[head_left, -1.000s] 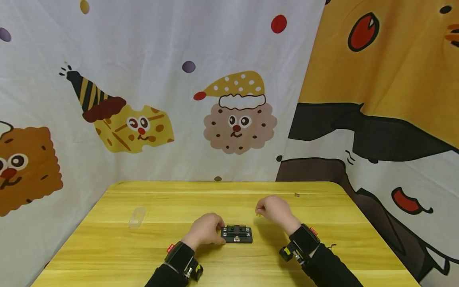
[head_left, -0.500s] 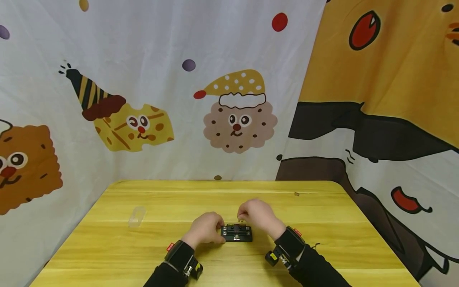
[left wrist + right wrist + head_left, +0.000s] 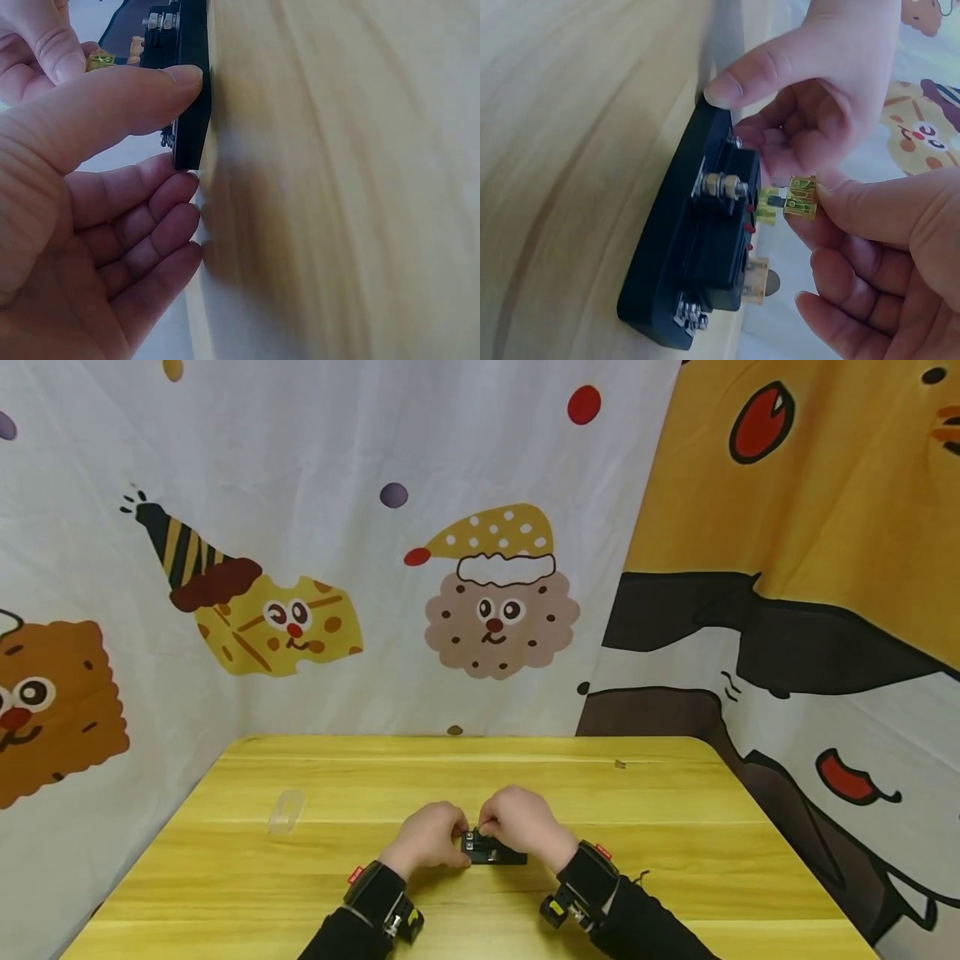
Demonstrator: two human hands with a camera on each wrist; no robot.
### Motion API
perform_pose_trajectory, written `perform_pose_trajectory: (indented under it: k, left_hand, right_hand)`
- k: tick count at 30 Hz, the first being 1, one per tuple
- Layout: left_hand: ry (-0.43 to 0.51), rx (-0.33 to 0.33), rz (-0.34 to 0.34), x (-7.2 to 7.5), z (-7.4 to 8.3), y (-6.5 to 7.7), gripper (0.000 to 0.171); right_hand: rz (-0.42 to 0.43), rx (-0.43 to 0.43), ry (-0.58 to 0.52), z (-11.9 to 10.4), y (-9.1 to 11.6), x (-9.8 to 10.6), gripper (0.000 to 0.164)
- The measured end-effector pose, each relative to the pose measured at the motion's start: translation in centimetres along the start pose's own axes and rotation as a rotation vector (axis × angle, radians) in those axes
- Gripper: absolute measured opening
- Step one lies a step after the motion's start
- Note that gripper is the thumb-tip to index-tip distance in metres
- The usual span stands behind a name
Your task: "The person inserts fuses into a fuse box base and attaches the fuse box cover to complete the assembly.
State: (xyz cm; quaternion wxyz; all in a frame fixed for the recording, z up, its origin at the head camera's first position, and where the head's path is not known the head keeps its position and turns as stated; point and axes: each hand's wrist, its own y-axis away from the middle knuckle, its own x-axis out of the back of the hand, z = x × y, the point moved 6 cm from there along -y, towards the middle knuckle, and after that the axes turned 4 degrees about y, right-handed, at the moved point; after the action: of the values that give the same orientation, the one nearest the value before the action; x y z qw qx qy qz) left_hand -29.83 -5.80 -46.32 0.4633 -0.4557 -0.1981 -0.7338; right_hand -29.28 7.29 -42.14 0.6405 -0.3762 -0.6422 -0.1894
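While my left grip (image 3: 429, 837) pinches the left end of the black fuse block (image 3: 724, 244), my right grip (image 3: 521, 821) pinches a yellow blade fuse (image 3: 801, 196) over the block's top. The block lies flat on the tabletop (image 3: 225, 885), near the middle from left to right. A peach-coloured fuse (image 3: 755, 281) sits in it toward the right, and a yellow-green piece (image 3: 767, 216) shows just below my fuse; whether the two touch, I cannot tell. I take this step to be fitting the fuse. Next, I judge, I should line its blades up with a slot and push straight down, bracing the block against tilting.
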Motion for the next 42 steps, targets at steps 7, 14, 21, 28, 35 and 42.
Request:
perform_pose_trajectory:
  k: [7, 14, 21, 28, 35, 42]
  left_hand:
    - [0.000, -0.004, -0.004, 0.1, 0.2, 0.1, 0.037]
    - [-0.001, -0.007, -0.005, 0.1, 0.2, 0.1, 0.035]
    - [0.003, -0.021, 0.005, 0.3, 0.4, 0.1, 0.035]
    - [0.005, -0.030, 0.009, 0.3, 0.4, 0.0, 0.035]
    - [0.008, -0.014, -0.003, 0.0, 0.2, 0.0, 0.034]
    - [0.000, -0.011, -0.005, 0.0, 0.2, 0.0, 0.033]
  right_hand:
    - [0.015, 0.017, 0.040, -0.5, -0.2, -0.5, 0.003]
    - [0.032, 0.019, 0.066, -0.8, -0.3, -0.5, 0.005]
    - [0.035, 0.002, 0.084, -0.9, -0.3, -0.6, 0.007]
    - [0.037, -0.004, 0.079, -0.7, -0.2, -1.0, 0.007]
    - [0.045, -0.003, 0.071, -0.6, -0.3, -1.2, 0.007]
    - [0.036, 0.010, 0.073, -0.9, -0.4, -1.3, 0.010]
